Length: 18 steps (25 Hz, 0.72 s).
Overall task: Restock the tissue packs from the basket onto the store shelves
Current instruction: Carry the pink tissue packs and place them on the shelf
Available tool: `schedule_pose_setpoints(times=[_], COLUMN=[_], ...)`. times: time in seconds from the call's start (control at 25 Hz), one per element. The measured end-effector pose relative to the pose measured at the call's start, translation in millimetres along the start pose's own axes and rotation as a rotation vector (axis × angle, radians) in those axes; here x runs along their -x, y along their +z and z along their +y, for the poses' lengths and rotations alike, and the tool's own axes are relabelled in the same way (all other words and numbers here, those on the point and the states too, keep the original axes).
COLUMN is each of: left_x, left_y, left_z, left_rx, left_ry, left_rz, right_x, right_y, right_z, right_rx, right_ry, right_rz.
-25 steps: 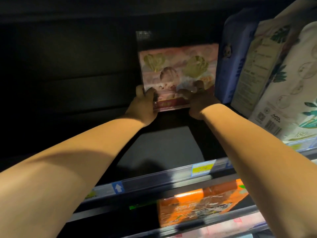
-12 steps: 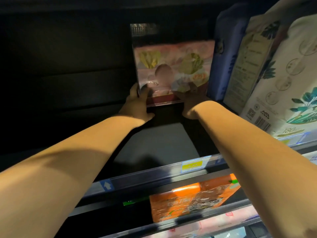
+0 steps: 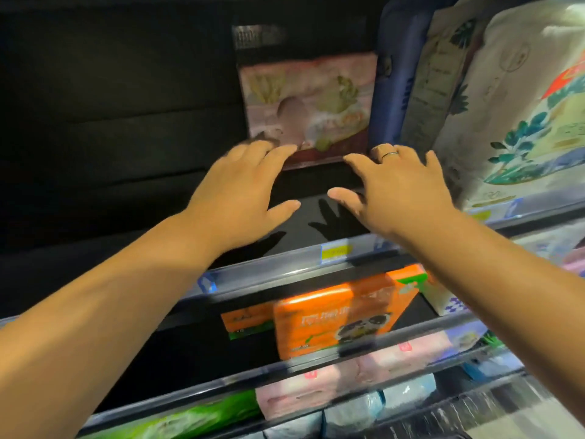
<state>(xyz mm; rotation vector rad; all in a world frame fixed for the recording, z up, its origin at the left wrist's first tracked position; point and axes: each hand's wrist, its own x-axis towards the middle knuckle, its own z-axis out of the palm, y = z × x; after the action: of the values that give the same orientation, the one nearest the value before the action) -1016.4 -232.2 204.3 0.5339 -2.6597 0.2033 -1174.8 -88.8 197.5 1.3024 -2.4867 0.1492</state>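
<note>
Both hands have let go of the pink pack [image 3: 308, 106]. Half a second ago they gripped its bottom corners. Now the left hand [image 3: 240, 191] and right hand [image 3: 402, 188] are backing off, fingers [image 3: 278, 155] straight and spread, holding nothing. The pack stands upright just left of the blue pack [image 3: 399, 74], apparently against it. Can't tell if the left fingertips are touching it. Looks placed; next pack has to come from the basket, out of view.
</note>
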Motion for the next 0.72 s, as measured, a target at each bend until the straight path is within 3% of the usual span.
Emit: schedule_pose_setpoints(times=[0.12, 0.28, 0.44, 0.72], left_x=[30.7, 75.5, 130.7, 215.2], left_y=[-3.3, 12.3, 50.7, 111.9], left_z=[27.9, 48.9, 66.5, 120.2], left_rx=[0.135, 0.249, 0.349, 0.465], left_ry=[0.08, 0.222, 0.496, 0.729], left_rz=[0.002, 0.018, 0.073, -0.236], right_x=[49.3, 125.6, 203.2, 357.7], right_y=[-3.1, 3.6, 28.0, 87.5], right_z=[-3.1, -12.3, -32.3, -66.5], right_rx=[-0.028, 0.002, 0.009, 0.077], right_ry=[0.018, 0.134, 0.31, 0.736], right_rz=[0.164, 0.231, 0.166, -0.103])
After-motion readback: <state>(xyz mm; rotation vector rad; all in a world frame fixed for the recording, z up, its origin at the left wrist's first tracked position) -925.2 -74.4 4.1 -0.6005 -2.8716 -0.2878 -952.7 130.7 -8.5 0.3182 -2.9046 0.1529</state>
